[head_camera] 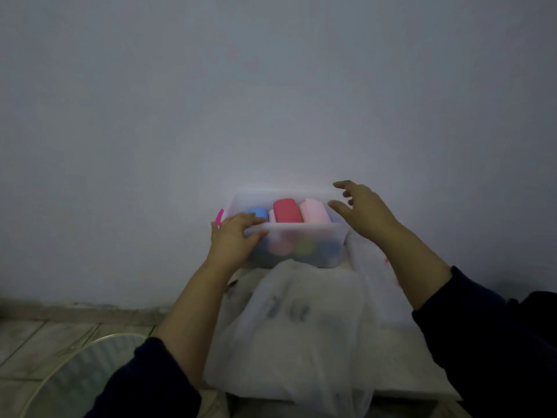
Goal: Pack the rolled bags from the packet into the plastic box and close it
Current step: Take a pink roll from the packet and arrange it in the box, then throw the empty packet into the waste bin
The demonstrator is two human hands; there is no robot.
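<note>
Fingers of the left hand (233, 236) curl over the near left corner of the plastic box (301, 233), gripping its rim. Those of the right hand (366, 211) are spread and relaxed, hovering just above the box's right end and holding nothing. Inside the uncovered box lie rolled bags: a blue roll (257, 213), a red roll (287, 210) and a pink roll (314, 210), with more showing dimly through the front wall. A white packet (301, 327) lies slumped just in front of the box, on a pale surface by the wall.
</note>
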